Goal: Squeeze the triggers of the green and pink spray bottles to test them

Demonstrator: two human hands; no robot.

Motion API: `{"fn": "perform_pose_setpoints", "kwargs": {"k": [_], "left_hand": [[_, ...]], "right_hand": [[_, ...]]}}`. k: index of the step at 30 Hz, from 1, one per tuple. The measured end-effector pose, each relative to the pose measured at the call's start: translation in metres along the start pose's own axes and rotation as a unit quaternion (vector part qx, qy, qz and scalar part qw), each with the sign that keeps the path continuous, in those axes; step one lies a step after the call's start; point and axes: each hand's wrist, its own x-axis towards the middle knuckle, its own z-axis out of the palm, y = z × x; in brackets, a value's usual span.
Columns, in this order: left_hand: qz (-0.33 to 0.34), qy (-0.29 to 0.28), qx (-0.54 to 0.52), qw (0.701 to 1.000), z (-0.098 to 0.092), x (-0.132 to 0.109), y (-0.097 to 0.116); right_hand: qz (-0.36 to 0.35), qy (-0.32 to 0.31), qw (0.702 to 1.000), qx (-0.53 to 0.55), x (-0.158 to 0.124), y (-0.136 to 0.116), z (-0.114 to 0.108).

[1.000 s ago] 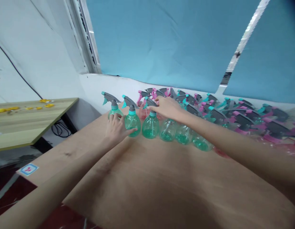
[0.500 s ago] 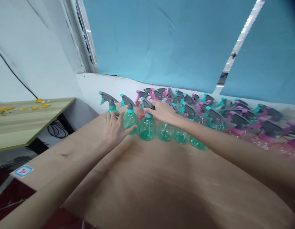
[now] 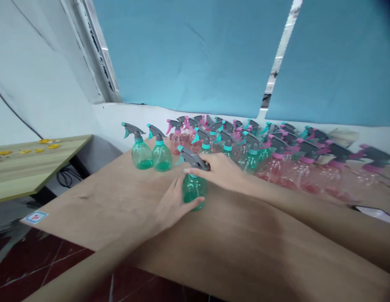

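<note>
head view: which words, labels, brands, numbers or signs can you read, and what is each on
No text can be read.
Blue-bordered sticker near a corner of the tabletop: its red mark is too small and blurred to read.
Held spray bottle: no lettering can be made out.
Other spray bottles: none legible.

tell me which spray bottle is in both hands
The green spray bottle at front centre: the left hand clasps its body and the right hand grips its grey head; no other is held.
</note>
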Motion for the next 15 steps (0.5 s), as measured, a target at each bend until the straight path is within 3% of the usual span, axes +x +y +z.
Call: {"fn": "perform_pose_setpoints", "kwargs": {"k": [7,12,15], "left_hand": [[0.026,-0.077,-0.074,0.994,0.035,-0.008,0.065],[0.075,-0.132,-0.129,0.980,0.075,0.004,0.106],[0.131,-0.152,-0.162,0.966,0.096,0.012,0.128]], "right_hand": [[-0.022,-0.022,0.991,0.132,-0.070,0.040,-0.027],[0.070,0.030,0.984,0.163,-0.115,0.065,-0.039],[0.108,0.097,0.970,0.195,-0.139,0.074,-0.045]]}}
